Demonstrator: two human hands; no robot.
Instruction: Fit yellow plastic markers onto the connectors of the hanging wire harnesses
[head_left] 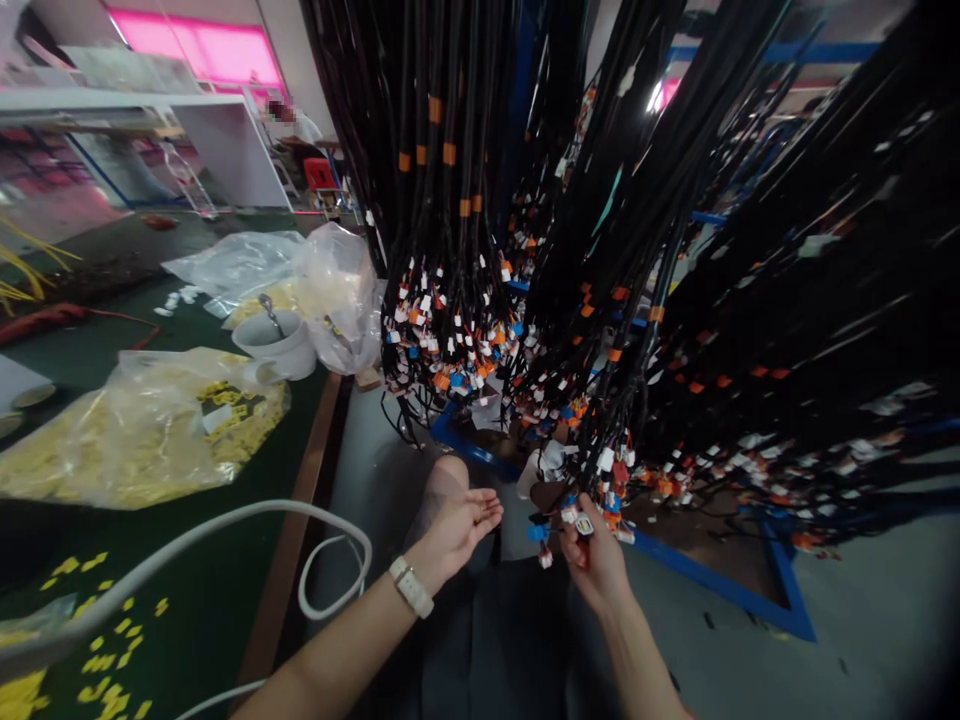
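Note:
My right hand [596, 560] is closed on a white wire connector [583, 524] with a yellow and dark centre, at the lower end of a hanging black wire bundle [637, 385]. Blue connectors [537, 532] and a white-and-red connector [545, 556] dangle beside its fingers. To its left, apart from the wires, is my left hand [466, 520], a light watch [411, 586] on the wrist. Its fingers are curled together, palm partly up; whatever they may hold is too small to make out.
Black wire harnesses [442, 200] hang ahead and right above a blue frame [720, 575]. On the green table [202, 530] at left lie a bag of yellow pieces [142, 430], loose yellow pieces [112, 650], a white cup [277, 345] and a white hose [225, 520]. A person [300, 130] sits far back.

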